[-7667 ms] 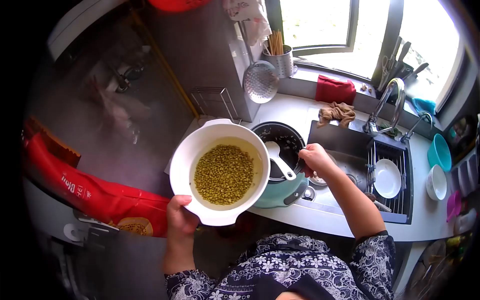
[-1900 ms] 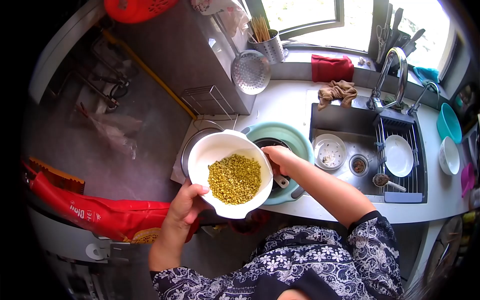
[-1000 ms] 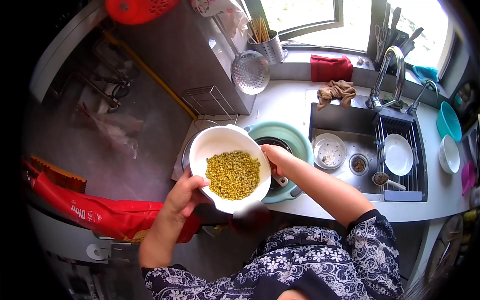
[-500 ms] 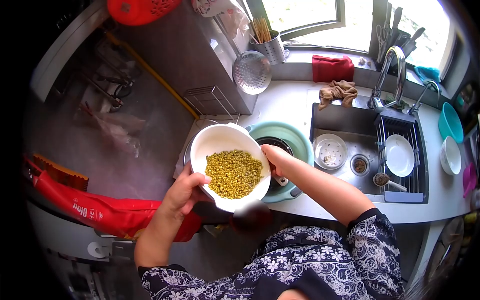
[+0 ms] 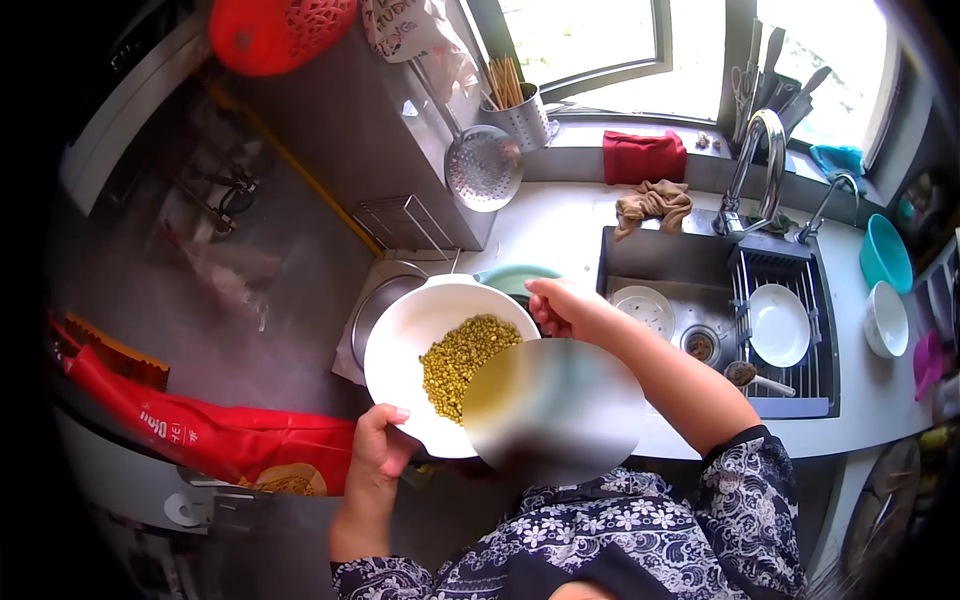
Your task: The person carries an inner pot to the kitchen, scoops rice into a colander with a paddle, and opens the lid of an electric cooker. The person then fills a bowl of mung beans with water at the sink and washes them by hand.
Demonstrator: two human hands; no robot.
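A white bowl (image 5: 398, 355) is tilted in front of me with a heap of small green beans (image 5: 465, 350), like mung beans, in it. My left hand (image 5: 385, 440) is closed on its lower left rim, thumb on top. Close by the upper right rim, my right hand (image 5: 560, 308) has its fingers curled; whether they grip the rim or something small is unclear. A blurred round patch hides the bowl's lower right part. Behind the bowl shows the edge of a pale green basin (image 5: 520, 272).
To the right, a sink (image 5: 655, 250) holds a white plate (image 5: 645, 308) and a drying rack with another plate (image 5: 780, 325). A metal strainer (image 5: 484, 168) hangs by the wall. A red bag (image 5: 220, 435) lies at left, beside a round metal lid (image 5: 385, 310).
The bowl has shifted slightly left and down, with the beans now towards its right side. My right hand has moved up along the rim. The blurred patch has grown. The view has shifted a little.
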